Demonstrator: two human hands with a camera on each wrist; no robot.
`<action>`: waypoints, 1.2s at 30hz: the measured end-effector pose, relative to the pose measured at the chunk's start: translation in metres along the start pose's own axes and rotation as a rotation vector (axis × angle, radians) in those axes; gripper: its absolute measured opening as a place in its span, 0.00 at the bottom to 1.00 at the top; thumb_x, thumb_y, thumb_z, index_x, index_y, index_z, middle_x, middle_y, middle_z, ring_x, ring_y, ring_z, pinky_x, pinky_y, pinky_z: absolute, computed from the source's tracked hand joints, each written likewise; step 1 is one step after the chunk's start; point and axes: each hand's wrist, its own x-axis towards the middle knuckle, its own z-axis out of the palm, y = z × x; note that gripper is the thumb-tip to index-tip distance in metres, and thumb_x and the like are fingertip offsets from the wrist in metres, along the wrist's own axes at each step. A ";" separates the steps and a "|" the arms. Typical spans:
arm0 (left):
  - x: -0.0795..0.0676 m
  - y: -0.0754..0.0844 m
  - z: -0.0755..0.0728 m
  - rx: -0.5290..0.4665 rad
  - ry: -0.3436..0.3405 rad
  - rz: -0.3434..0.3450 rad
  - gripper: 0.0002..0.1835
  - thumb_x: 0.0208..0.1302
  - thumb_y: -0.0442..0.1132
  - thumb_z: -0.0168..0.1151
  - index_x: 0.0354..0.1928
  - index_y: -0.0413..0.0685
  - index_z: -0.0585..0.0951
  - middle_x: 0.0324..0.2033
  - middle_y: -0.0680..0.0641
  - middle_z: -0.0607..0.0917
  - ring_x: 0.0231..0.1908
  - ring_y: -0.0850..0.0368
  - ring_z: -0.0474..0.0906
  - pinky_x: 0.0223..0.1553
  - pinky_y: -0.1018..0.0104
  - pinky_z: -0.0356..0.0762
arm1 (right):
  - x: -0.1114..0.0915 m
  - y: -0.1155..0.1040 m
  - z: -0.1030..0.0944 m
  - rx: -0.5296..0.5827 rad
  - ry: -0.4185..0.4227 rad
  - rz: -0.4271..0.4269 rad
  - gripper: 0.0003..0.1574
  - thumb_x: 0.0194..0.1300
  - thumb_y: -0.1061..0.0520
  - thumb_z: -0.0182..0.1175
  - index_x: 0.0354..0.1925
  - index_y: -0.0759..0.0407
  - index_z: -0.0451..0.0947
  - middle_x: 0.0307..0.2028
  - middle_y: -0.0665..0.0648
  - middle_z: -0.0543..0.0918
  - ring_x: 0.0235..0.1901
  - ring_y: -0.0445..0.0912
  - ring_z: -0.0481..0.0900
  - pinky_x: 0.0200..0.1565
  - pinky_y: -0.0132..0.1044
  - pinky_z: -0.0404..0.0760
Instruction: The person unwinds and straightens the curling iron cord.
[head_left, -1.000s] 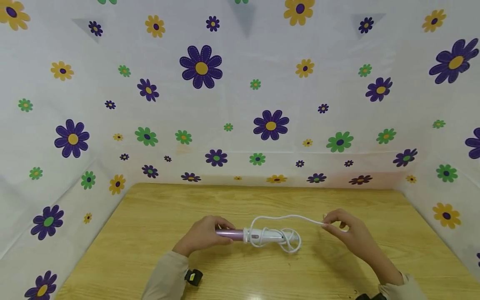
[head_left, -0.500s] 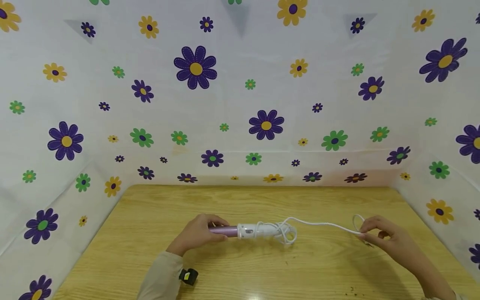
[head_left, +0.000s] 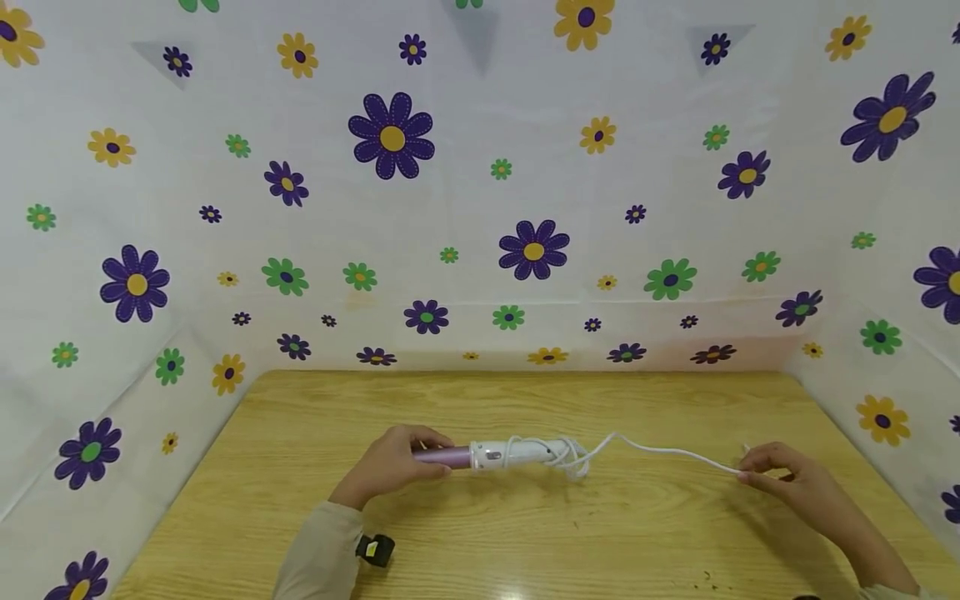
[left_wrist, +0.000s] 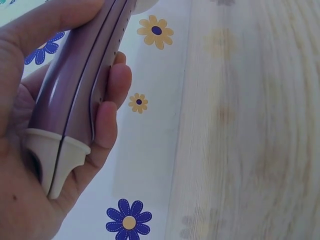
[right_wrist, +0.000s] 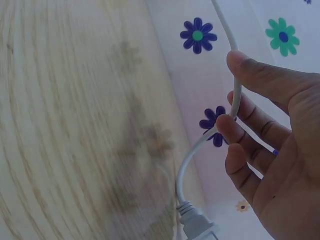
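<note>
Hair straightener [head_left: 487, 455]: was held crosswise near the middle of the wooden surface [head_left: 450, 542], purple end to the left, white handle to the right; whether it touched the wood could not be told.
Left hand [head_left: 388, 465]: gripped the purple end, its fingers curled round one side and its thumb laid along the other.
Right hand [head_left: 802, 490]: pinched the cord [right_wrist: 236, 102] between thumb and fingertips, over the right part of the surface and well apart from the straightener.
Loops: sat round the white handle and bunched at its right-hand tip; just past them the cord made a small bend, then ran in a shallow curve to the right hand.
Plug [right_wrist: 197, 225]: hung on a short bent tail of cord below the right fingers, in the right wrist view.
Steady side: good handling seemed to call for a firm, unmoving left grip, so that any pull on the cord did not drag or twist the straightener.
Pulling side: a gentle, even draw in line with the handle looked best, with the pinch kept on the cord itself rather than the plug.
Likely snag: the bunched loops looked apt to tighten under a sharp tug; easing them off the handle's tip one by one appeared safer than pulling harder.
</note>
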 end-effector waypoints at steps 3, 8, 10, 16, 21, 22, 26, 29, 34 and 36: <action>0.000 -0.001 -0.001 -0.007 0.002 0.007 0.18 0.51 0.44 0.73 0.46 0.51 0.85 0.41 0.47 0.86 0.37 0.57 0.78 0.40 0.61 0.76 | 0.003 0.007 0.004 -0.011 0.013 -0.025 0.03 0.64 0.57 0.63 0.36 0.54 0.82 0.39 0.26 0.73 0.35 0.23 0.70 0.32 0.29 0.71; 0.000 -0.003 -0.001 -0.021 -0.005 0.023 0.19 0.52 0.44 0.73 0.47 0.49 0.85 0.41 0.47 0.86 0.37 0.57 0.78 0.39 0.63 0.77 | 0.006 0.016 0.012 0.011 -0.124 -0.095 0.05 0.63 0.59 0.63 0.38 0.59 0.82 0.36 0.37 0.78 0.34 0.24 0.71 0.33 0.28 0.74; 0.000 -0.004 -0.002 -0.022 -0.009 0.019 0.19 0.52 0.45 0.73 0.47 0.49 0.85 0.41 0.47 0.86 0.37 0.57 0.78 0.39 0.63 0.77 | 0.006 0.019 0.014 0.038 -0.203 -0.056 0.11 0.65 0.57 0.61 0.42 0.64 0.81 0.37 0.40 0.79 0.35 0.23 0.70 0.35 0.28 0.75; -0.001 -0.004 -0.003 -0.024 -0.008 0.003 0.19 0.52 0.45 0.73 0.47 0.51 0.85 0.42 0.48 0.86 0.37 0.56 0.78 0.40 0.61 0.76 | 0.002 0.022 0.018 0.072 -0.226 0.051 0.21 0.67 0.54 0.59 0.50 0.69 0.78 0.42 0.50 0.81 0.37 0.22 0.71 0.37 0.29 0.77; -0.002 -0.005 -0.004 -0.026 -0.008 0.001 0.18 0.52 0.45 0.73 0.47 0.51 0.85 0.42 0.48 0.86 0.37 0.56 0.78 0.39 0.61 0.76 | 0.002 0.015 0.019 0.048 -0.203 0.071 0.20 0.68 0.52 0.59 0.51 0.65 0.78 0.43 0.56 0.82 0.36 0.24 0.72 0.36 0.30 0.76; -0.001 -0.005 -0.004 -0.029 -0.009 0.000 0.19 0.52 0.45 0.73 0.47 0.51 0.85 0.42 0.48 0.86 0.37 0.56 0.78 0.39 0.61 0.76 | 0.003 0.013 0.018 0.050 -0.199 0.083 0.20 0.68 0.52 0.59 0.51 0.65 0.79 0.43 0.56 0.82 0.36 0.25 0.72 0.36 0.30 0.76; -0.001 -0.004 -0.005 -0.030 -0.010 -0.013 0.19 0.51 0.47 0.74 0.46 0.52 0.85 0.42 0.48 0.85 0.36 0.57 0.78 0.39 0.63 0.76 | 0.007 -0.001 0.014 0.082 -0.190 0.109 0.23 0.70 0.51 0.56 0.53 0.68 0.76 0.43 0.59 0.83 0.35 0.28 0.74 0.35 0.32 0.76; -0.001 -0.004 -0.005 -0.013 -0.001 -0.004 0.19 0.51 0.47 0.74 0.45 0.51 0.86 0.41 0.48 0.86 0.36 0.57 0.77 0.38 0.64 0.76 | 0.013 -0.017 0.012 0.107 -0.183 0.120 0.25 0.72 0.50 0.54 0.56 0.68 0.74 0.45 0.61 0.83 0.36 0.32 0.77 0.35 0.35 0.77; -0.001 -0.004 -0.004 0.001 0.002 0.001 0.18 0.51 0.47 0.74 0.45 0.52 0.86 0.40 0.49 0.86 0.35 0.57 0.77 0.38 0.64 0.76 | 0.026 -0.044 0.014 0.144 -0.174 0.050 0.24 0.71 0.50 0.55 0.58 0.65 0.73 0.50 0.65 0.81 0.39 0.31 0.78 0.35 0.37 0.78; 0.000 -0.005 -0.004 0.005 0.004 0.005 0.18 0.51 0.47 0.74 0.45 0.52 0.86 0.40 0.49 0.85 0.35 0.57 0.77 0.37 0.64 0.76 | 0.031 -0.053 0.016 0.164 -0.173 0.004 0.23 0.71 0.52 0.55 0.58 0.65 0.73 0.50 0.65 0.80 0.40 0.29 0.77 0.35 0.37 0.79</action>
